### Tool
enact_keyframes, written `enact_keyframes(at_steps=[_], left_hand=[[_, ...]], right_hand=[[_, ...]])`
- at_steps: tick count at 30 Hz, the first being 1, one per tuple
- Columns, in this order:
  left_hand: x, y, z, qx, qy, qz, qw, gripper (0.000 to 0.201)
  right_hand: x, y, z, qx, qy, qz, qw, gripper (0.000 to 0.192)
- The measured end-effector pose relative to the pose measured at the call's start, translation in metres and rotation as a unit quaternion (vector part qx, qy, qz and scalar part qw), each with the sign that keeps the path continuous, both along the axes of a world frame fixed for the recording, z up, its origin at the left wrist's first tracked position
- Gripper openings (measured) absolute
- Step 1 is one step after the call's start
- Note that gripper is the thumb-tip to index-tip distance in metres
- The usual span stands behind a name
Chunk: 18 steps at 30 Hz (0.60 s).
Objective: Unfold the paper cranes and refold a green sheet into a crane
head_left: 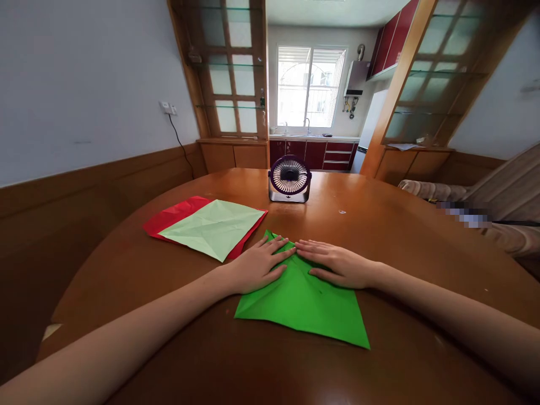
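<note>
Head view: both hands, left (257,265) and right (337,264), press flat, open-palmed, on creased green paper (304,304), perhaps folded.

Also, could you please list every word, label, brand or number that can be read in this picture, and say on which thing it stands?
None: no readable text stands on anything in view.
Bright green paper under the left hand and right hand: plain.
Pale green sheet and red sheet: plain.
Small fan: no legible brand.
Blurred patch on the right: unreadable.
</note>
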<state>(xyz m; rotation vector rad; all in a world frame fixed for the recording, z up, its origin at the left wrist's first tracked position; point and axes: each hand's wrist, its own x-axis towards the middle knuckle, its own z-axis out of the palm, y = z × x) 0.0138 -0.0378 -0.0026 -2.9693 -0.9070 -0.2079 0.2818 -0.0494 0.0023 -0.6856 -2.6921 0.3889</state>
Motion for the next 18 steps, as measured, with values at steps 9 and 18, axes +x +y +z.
enact_keyframes(at_steps=[9,18], left_hand=[[0.001,0.004,-0.005,-0.012,-0.006,0.074,0.997,0.065],[0.004,0.017,-0.001,-0.067,0.005,0.161,0.985,0.087]], right_hand=[[0.006,0.001,-0.010,0.021,-0.041,0.007,0.999,0.052],[0.006,-0.001,-0.010,0.021,-0.053,0.000,0.998,0.052]])
